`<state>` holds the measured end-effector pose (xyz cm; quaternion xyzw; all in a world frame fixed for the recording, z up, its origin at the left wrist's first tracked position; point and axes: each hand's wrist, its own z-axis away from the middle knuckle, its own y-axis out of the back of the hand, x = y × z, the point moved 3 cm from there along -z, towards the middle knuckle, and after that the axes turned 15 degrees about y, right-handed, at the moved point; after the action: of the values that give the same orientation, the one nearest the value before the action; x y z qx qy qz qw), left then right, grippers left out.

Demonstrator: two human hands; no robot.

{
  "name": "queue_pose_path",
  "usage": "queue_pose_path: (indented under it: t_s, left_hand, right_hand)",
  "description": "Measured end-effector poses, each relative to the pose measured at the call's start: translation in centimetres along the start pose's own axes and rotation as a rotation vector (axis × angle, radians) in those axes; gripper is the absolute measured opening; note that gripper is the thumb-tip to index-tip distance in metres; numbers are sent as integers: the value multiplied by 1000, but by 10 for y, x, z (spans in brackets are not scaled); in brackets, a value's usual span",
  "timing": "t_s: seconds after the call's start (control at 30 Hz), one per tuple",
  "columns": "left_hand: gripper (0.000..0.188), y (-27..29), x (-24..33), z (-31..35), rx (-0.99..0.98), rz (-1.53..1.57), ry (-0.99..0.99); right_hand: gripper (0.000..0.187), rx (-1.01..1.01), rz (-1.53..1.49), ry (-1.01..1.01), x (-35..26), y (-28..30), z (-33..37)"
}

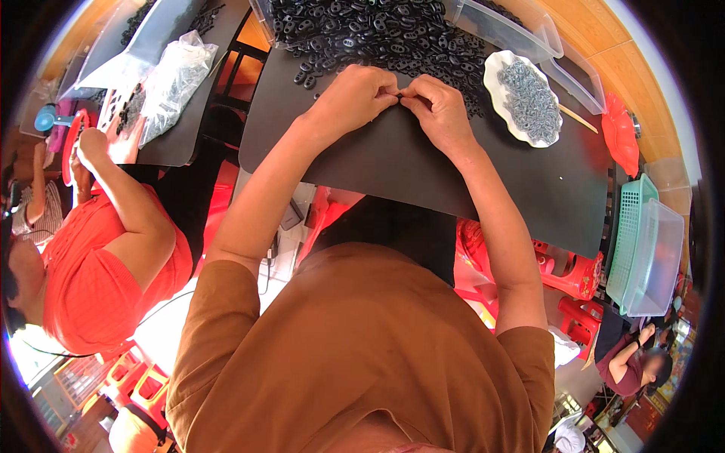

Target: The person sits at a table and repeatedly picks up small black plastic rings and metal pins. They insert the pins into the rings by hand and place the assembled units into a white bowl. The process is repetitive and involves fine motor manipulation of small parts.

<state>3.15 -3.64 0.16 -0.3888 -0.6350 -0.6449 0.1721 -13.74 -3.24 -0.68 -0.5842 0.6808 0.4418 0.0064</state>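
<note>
Over the dark table (362,166), my left hand (353,97) and my right hand (439,115) meet fingertip to fingertip. Both are closed in a pinch on a small black piece (399,96), mostly hidden by the fingers. Just beyond them spreads a big heap of small black plastic parts (370,34), rounded and with holes; a few lie loose beside my left hand. To the right of my right hand stands a white scalloped dish (495,69) filled with small grey metal pieces (531,98), too small to name.
Clear plastic bins (521,34) lie at the table's far side. A red scalloped dish (621,136) and a green basket (630,226) are at the right. On the left, a person in red (113,249) sits at another table with a clear plastic bag (177,83).
</note>
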Motion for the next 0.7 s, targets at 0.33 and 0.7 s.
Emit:
queue_pose_path:
  t_s: [0.33,0.7]
  left_hand:
    - [15,-1,-7,2,-27,98,59]
    - [20,0,-14,4,-109,463,225]
  right_hand:
    - [8,-1,-95,-113,1,3,2]
    - [12,95,-567,-453,5,7,3]
